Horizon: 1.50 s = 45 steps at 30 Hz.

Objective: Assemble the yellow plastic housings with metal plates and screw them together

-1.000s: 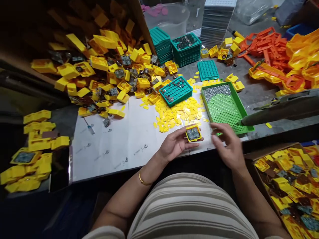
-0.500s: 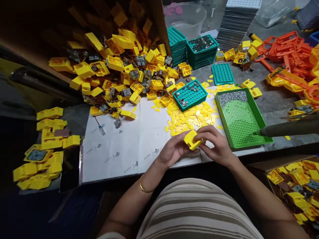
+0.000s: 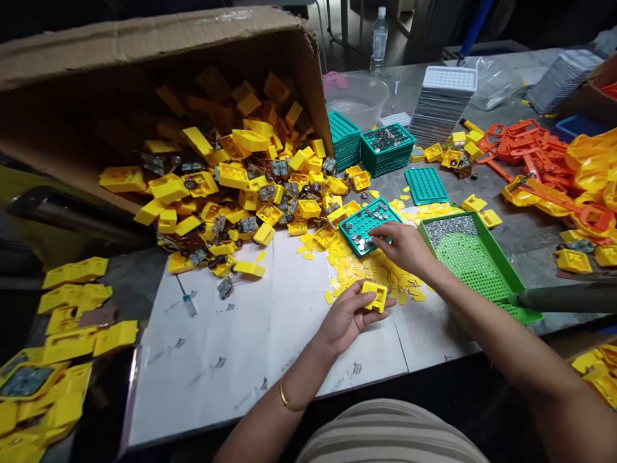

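Observation:
My left hand (image 3: 343, 321) holds a small yellow plastic housing (image 3: 378, 296), thumb on top and fingers underneath, above the white paper. The housing has a square opening on its near side. Over the near right part of a teal tray (image 3: 362, 222), my right hand (image 3: 409, 248) has its fingertips pinched together. Small round silver discs, which look like button cells (image 3: 384, 213), lie in that tray; whether one is between my fingertips is hidden. Thin yellow plastic pieces (image 3: 351, 262) are scattered around and under the tray.
A tipped cardboard box (image 3: 159, 48) spills yellow housings with wired parts. A screwdriver (image 3: 188, 303) lies on the white paper (image 3: 231, 360). Right of my right forearm stands a green perforated tray (image 3: 511, 270) with small metal pieces and a dark tool across its edge. Stacked teal trays (image 3: 387, 161) stand behind.
My right hand has left the yellow housing and moved up and forward to the teal tray. My left hand keeps the housing, now turned. The view has tilted up.

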{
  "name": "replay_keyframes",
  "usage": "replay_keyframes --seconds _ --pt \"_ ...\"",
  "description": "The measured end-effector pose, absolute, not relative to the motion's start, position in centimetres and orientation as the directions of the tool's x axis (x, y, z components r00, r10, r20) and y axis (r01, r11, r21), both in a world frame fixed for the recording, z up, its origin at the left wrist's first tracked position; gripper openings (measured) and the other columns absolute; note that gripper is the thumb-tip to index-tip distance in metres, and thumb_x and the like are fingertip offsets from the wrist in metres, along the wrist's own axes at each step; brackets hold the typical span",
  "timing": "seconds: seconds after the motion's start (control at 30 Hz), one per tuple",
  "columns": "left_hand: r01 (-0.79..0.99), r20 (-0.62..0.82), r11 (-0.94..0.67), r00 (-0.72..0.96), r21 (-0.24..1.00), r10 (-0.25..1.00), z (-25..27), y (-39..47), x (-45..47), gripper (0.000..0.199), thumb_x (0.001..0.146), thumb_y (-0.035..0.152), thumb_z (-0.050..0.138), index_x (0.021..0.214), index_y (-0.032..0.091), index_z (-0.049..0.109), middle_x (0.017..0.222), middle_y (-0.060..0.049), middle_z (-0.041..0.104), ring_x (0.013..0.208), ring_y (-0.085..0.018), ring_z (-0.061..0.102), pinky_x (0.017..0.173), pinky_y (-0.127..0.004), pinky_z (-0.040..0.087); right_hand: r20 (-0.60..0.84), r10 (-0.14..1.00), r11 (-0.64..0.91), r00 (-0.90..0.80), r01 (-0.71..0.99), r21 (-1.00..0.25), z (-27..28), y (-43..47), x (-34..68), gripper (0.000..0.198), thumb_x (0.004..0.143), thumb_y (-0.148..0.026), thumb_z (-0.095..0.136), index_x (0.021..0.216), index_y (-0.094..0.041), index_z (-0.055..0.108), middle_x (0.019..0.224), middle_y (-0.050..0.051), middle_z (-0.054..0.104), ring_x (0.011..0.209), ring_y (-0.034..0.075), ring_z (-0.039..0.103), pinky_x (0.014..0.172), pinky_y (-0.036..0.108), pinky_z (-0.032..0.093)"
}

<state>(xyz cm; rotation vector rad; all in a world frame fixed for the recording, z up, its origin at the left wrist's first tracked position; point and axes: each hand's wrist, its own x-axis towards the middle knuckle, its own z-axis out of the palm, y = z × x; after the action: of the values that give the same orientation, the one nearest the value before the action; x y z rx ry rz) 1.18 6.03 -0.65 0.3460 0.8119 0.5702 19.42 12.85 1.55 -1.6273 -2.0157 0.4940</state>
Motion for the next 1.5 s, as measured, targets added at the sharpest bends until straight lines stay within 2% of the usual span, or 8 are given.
replay_keyframes --seconds 0.23,0.47,0.63,0.87,1.1,1.2,1.3,1.5 --pt "-0.345 -0.590 0.813 0.563 0.469 0.579 -1.1 6.7 0.8 0.031 0.077 0.016 0.069 0.103 0.014 0.052 0.106 -0.014 0.070 0.097 -0.027 0.072 0.068 -0.025 0.059 0.061 0.961 0.265 -0.269 0.843 -0.468 0.5 14.1 18.2 0.021 0.089 -0.020 0.057 0.102 -0.019 0.073 0.091 0.009 0.066 0.082 0.021 0.063 0.073 0.033 0.046" --pt "-0.335 -0.614 0.830 0.560 0.447 0.557 -1.3 6.8 0.4 0.029 0.078 0.016 0.068 0.103 0.015 0.053 0.110 -0.016 0.071 0.097 -0.027 0.072 0.066 -0.025 0.060 0.245 0.969 0.119 0.028 0.818 -0.562 0.9 15.8 21.4 0.021 0.088 -0.019 0.056 0.099 -0.017 0.074 0.091 0.009 0.070 0.076 0.019 0.063 0.069 0.033 0.048" --pt "-0.324 -0.622 0.838 0.563 0.440 0.544 -1.4 6.9 0.4 0.029 0.081 0.015 0.065 0.106 0.013 0.052 0.111 -0.017 0.071 0.097 -0.027 0.072 0.065 -0.025 0.061 0.178 0.984 0.056 0.026 0.894 -0.445 0.5 16.9 21.7 0.023 0.090 -0.025 0.057 0.102 -0.018 0.075 0.089 0.010 0.067 0.079 0.021 0.061 0.070 0.034 0.044" --pt "-0.314 -0.630 0.836 0.551 0.450 0.547 -1.3 6.8 0.2 0.026 0.084 0.014 0.062 0.108 0.012 0.052 0.111 -0.017 0.070 0.098 -0.027 0.072 0.063 -0.024 0.061 0.135 0.991 0.057 0.003 0.897 -0.438 0.0 16.7 20.5 0.014 0.086 -0.023 0.061 0.090 -0.019 0.074 0.092 0.009 0.063 0.077 0.020 0.058 0.063 0.031 0.037" --pt "-0.327 -0.643 0.835 0.534 0.441 0.549 -1.4 6.8 0.2 0.026 0.083 0.012 0.062 0.107 0.012 0.051 0.107 -0.016 0.071 0.093 -0.027 0.073 0.062 -0.025 0.061 0.150 0.988 0.069 0.030 0.789 -0.610 0.2 16.3 21.9 0.011 0.086 -0.025 0.057 0.095 -0.020 0.060 0.079 0.002 0.065 0.069 0.015 0.060 0.064 0.030 0.046" --pt "-0.329 -0.648 0.835 0.527 0.440 0.549 -1.4 6.9 0.2 0.026 0.082 0.012 0.062 0.106 0.012 0.052 0.106 -0.016 0.071 0.091 -0.027 0.073 0.060 -0.025 0.061 0.106 0.987 0.031 0.124 0.494 -0.869 0.3 16.4 22.9 0.019 0.086 -0.035 0.056 0.097 -0.020 0.057 0.071 -0.001 0.063 0.062 0.013 0.062 0.060 0.029 0.052" --pt "-0.331 -0.648 0.837 0.530 0.435 0.546 -1.5 6.9 0.2 0.026 0.082 0.013 0.063 0.106 0.012 0.053 0.105 -0.015 0.071 0.090 -0.026 0.073 0.060 -0.025 0.061 -0.029 0.995 -0.049 0.098 0.209 -0.977 0.4 16.5 23.3 0.029 0.076 -0.042 0.067 0.091 -0.018 0.061 0.078 0.003 0.068 0.069 0.015 0.067 0.062 0.031 0.056" --pt "-0.341 -0.650 0.837 0.527 0.428 0.547 -1.7 6.9 0.2 0.025 0.081 0.013 0.065 0.103 0.013 0.054 0.099 -0.011 0.072 0.088 -0.025 0.073 0.060 -0.025 0.061 -0.032 0.995 -0.063 0.095 0.338 -0.939 0.5 17.0 23.7 0.031 0.076 -0.040 0.066 0.095 -0.016 0.068 0.083 0.007 0.071 0.068 0.016 0.066 0.063 0.035 0.056"
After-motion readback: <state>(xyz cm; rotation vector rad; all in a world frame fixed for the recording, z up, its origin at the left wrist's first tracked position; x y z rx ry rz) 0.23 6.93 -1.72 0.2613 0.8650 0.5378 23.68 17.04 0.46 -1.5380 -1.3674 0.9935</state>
